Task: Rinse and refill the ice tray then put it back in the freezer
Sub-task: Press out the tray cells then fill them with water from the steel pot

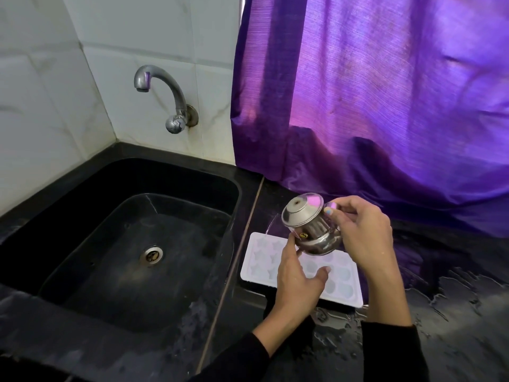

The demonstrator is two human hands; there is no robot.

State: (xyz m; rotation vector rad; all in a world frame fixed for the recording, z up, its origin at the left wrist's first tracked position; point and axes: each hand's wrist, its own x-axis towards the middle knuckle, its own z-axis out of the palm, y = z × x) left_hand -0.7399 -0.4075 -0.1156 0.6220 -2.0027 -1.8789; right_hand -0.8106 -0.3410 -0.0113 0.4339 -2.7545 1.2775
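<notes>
A white ice tray with star and round cells lies flat on the black counter, just right of the sink. Above it a small steel pot is tipped toward the left, and a thin stream of water falls from its rim toward the tray's far left corner. My right hand grips the pot at its rim and side. My left hand supports the pot from below with thumb and forefinger, and it hides the tray's middle cells.
A black sink with a steel drain fills the left. A curved wall tap, not running, sits above it. A purple curtain hangs behind the tray. Water puddles lie on the counter at right.
</notes>
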